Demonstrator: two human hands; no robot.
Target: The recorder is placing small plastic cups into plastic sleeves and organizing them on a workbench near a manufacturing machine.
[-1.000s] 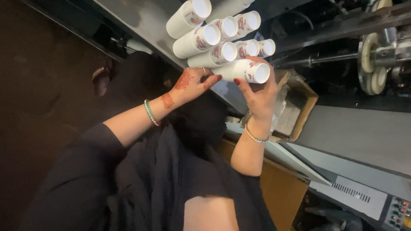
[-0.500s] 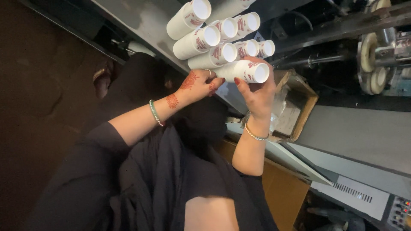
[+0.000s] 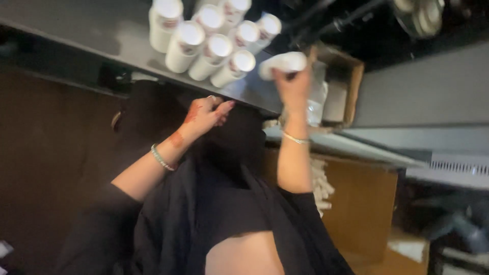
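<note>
One smooth white tube (image 3: 283,63) in right hand (image 3: 294,87); stacked tubes (image 3: 211,35) beside.

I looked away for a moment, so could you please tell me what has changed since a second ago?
The left hand has let go of the white tube and drawn back from the grey shelf. The right hand alone now holds that tube, apart from the stack of tubes. The stack itself stays lying on the shelf as before.
</note>
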